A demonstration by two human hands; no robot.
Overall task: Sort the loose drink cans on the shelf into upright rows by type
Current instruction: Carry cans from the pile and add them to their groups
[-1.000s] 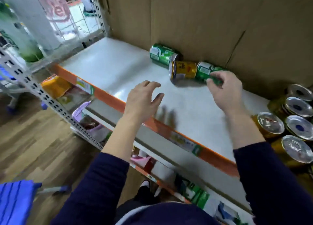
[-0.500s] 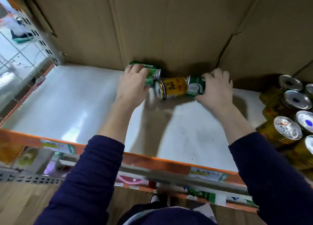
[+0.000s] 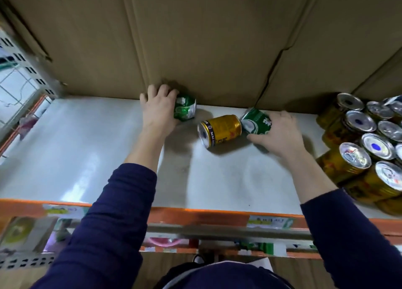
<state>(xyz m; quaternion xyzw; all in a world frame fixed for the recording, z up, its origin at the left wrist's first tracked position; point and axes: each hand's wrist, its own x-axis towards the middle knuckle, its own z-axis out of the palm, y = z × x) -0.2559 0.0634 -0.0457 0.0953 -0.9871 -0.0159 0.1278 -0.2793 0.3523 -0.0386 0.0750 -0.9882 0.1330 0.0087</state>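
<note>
Grabbing the last strays on the can shelf (image 3: 87,158)

Three loose cans are lying on their sides at the back, right by the cardboard wall (image 3: 195,38). My left hand (image 3: 158,110) is wrapped around the left green can (image 3: 185,110). My right hand (image 3: 280,136) grips the right green can (image 3: 256,123), which butts against the yellow can (image 3: 219,130) lying between the two. Neither green one is stood up yet, and I see no green row started. Off to the right the gold cans (image 3: 369,140) already stand upright in rows, so that type looks mostly done, and the yellow stray probably joins them.
</note>
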